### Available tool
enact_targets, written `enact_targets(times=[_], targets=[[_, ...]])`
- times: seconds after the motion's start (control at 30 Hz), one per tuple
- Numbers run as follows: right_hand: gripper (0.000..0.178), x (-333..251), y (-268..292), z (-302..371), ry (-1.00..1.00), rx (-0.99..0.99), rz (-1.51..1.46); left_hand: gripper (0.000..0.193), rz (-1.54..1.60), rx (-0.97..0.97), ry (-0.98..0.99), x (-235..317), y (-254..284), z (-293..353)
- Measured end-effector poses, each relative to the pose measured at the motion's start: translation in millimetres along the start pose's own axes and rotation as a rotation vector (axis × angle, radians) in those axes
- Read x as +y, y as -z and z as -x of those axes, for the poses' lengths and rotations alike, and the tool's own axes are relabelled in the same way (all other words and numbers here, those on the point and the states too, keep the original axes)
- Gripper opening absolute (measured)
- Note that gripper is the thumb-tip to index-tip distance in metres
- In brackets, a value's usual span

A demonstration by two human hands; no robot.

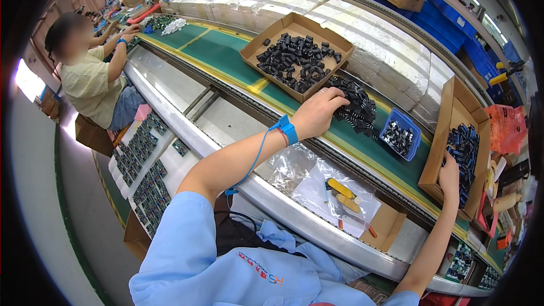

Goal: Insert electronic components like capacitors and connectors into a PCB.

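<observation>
My left hand, with a blue wrist strap and cord, reaches over the green conveyor belt. Its fingers are bent together at the edge of a pile of black flat parts with pale pins; what they pinch is hidden. My right hand dips into a cardboard box of dark blue-black oblong components. Those fingers curl inward, and I cannot make out what is in them. Between the hands stands a small blue basket of black and silver parts.
An open cardboard tray of black cylindrical parts sits left of the pile. White foam blocks line the belt's far side. Below the belt, a plastic bag and yellow-handled tool lie on the metal ledge. Circuit boards and another person are left.
</observation>
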State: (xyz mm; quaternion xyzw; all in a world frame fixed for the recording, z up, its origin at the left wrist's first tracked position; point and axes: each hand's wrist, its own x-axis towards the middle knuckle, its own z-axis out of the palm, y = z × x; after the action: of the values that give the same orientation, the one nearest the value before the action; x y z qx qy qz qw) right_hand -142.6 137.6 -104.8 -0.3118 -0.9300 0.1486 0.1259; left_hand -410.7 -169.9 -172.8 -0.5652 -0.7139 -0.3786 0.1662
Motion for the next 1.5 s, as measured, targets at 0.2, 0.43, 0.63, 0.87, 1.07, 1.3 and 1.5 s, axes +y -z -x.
enact_targets(times=[0.2,0.43,0.63,0.87,1.07,1.3,1.5], targets=[[0.043,2.7,-0.5,1.0,0.001,0.010,-0.021,0.036,-0.006,0.038,0.044,5.4,-1.5,0.0],[0.040,2.1,-2.0,-0.7,-0.003,0.014,-0.022,0.036,0.000,0.006,0.065,3.4,0.3,-0.2],[0.037,-2.7,1.2,2.7,-0.001,0.018,-0.030,0.034,0.038,-0.003,0.039,6.0,0.6,-3.0],[0.035,-3.9,0.6,3.1,0.009,0.031,-0.034,0.033,0.009,-0.018,0.063,8.1,2.5,-1.8],[0.037,-2.5,0.9,2.2,0.001,0.020,-0.005,0.030,0.012,0.033,0.061,4.8,3.3,-3.3],[0.040,-3.5,-0.7,-0.5,-0.018,0.012,-0.003,0.029,0.049,0.061,0.061,2.6,5.5,-5.2],[0.042,4.4,-1.4,-0.7,-0.014,0.009,0.004,0.028,0.097,0.041,0.108,7.3,3.0,-6.6]])
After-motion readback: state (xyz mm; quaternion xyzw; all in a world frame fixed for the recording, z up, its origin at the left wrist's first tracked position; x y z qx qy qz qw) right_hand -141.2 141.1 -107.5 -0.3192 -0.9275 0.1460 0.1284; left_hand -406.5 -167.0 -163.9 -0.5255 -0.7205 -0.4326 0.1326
